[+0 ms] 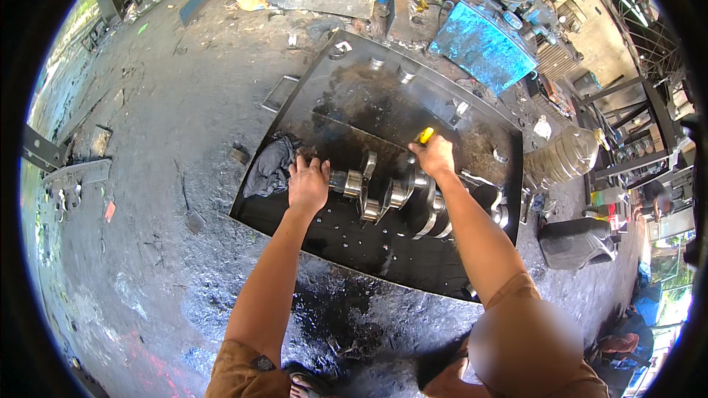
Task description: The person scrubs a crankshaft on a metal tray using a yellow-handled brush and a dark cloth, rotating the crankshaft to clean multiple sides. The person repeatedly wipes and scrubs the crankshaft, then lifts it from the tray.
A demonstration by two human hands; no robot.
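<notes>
A steel crankshaft (372, 210) lies across a large, oily metal tray (354, 245), its polished journals and dark counterweights showing. My left hand (307, 186) is over the crankshaft's left end, fingers curled across it and hiding the tip. Beside that hand is a crumpled dark rag (271, 168). Above the middle of the crankshaft, my right hand (434, 155) is closed around a tool with a yellow handle (426, 135). The hand hides the rest of the tool, so I cannot tell its kind. My right forearm passes over the crankshaft's right part.
Several curved metal shells (406, 74) lie along the tray's far edge. Right of the tray stand a large clear plastic bottle (564, 158) and a black jerrycan (574, 243). A blue machine (483, 46) is at the back right. Oil-stained floor (169, 199) surrounds the tray.
</notes>
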